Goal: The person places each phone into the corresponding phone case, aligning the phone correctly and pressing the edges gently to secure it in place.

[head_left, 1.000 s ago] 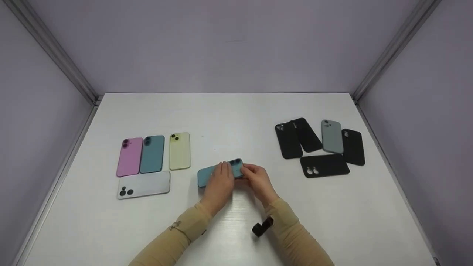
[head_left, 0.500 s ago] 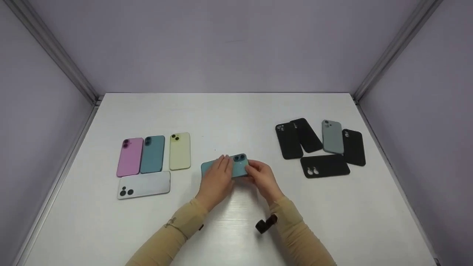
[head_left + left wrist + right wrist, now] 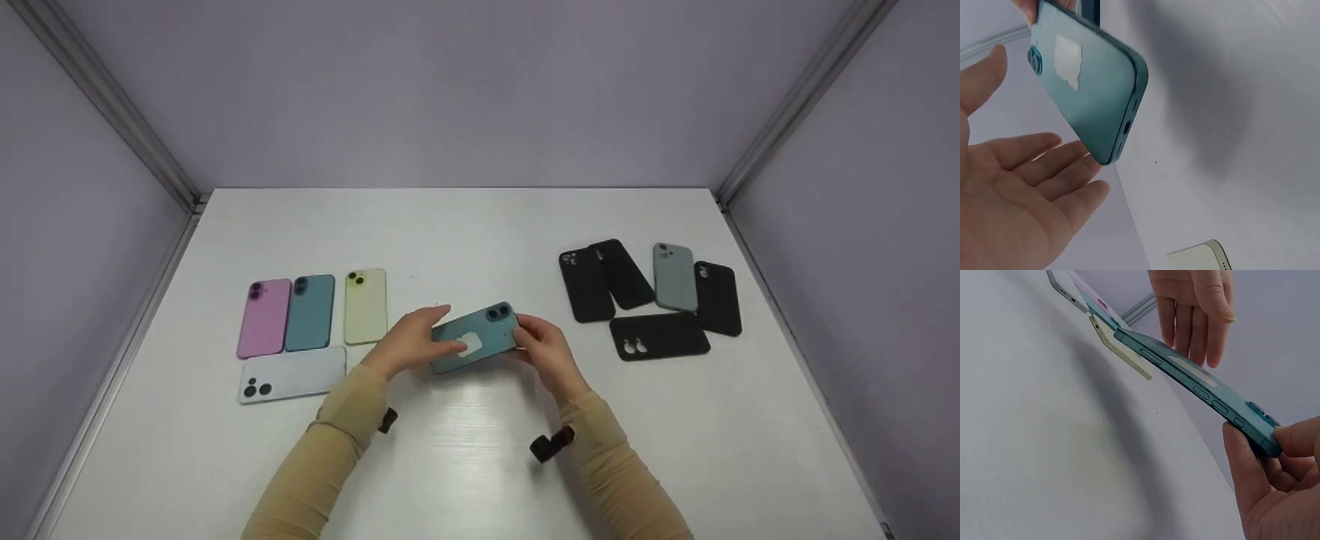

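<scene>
A teal smartphone (image 3: 495, 339) is held back side up above the white table, its twin camera lenses toward the right. My right hand (image 3: 553, 356) pinches the camera end, thumb on the back and fingers beneath, as the right wrist view also shows. On the phone's back is a white patch (image 3: 1068, 61) with an uneven edge. My left hand (image 3: 405, 343) is spread at the opposite end, thumb and fingers apart and fairly straight. In the left wrist view, the fingertips of that hand overlap the phone's bottom edge. The phone's screen side is hidden.
Pink (image 3: 264, 319), teal (image 3: 310, 313), pale yellow (image 3: 365, 307) and white (image 3: 300, 373) phones lie on the left. At the right, several black phone cases (image 3: 660, 336) lie around a grey-green case (image 3: 674, 277). Walls (image 3: 465, 97) enclose the table's back and sides.
My left hand has come off the phone's back and moved left, uncovering the white patch. The right hand has shifted the phone rightward and tilted it more.
</scene>
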The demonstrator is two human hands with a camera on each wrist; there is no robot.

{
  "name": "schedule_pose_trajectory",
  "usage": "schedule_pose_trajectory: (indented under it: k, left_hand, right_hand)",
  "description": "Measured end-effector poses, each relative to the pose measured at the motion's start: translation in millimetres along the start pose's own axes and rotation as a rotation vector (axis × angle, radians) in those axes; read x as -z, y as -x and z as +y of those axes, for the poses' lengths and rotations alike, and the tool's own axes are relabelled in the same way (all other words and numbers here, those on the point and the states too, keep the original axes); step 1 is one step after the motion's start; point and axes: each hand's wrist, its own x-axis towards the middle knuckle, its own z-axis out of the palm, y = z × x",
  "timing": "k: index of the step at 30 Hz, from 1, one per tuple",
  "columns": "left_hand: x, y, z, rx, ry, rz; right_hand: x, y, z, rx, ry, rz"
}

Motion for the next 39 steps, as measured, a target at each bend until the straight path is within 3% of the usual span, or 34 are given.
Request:
schedule_pose_trajectory:
  k: [6,14,20,30,39]
  left_hand:
    - [7.3,-8.2,-9.5,0.023,0.177,-0.133]
    - [0.2,-17.8,-14.1,0.053,0.302,-0.199]
    - [-5.3,-19.8,-13.3,0.074,0.373,-0.222]
    - [-15.1,-22.0,-14.3,0.059,0.344,-0.222]
    - [-35.7,-16.7,-11.2,0.041,0.452,-0.152]
  right_hand:
    - [2,0,-5,0.019,0.033,-0.011]
    - [3,1,-8,0.013,0.08,-0.028]
    - [3,0,-8,0.022,0.094,-0.032]
    - [4,0,-12,0.047,0.106,-0.032]
    - [10,-3,-17,0.059,0.139,-0.002]
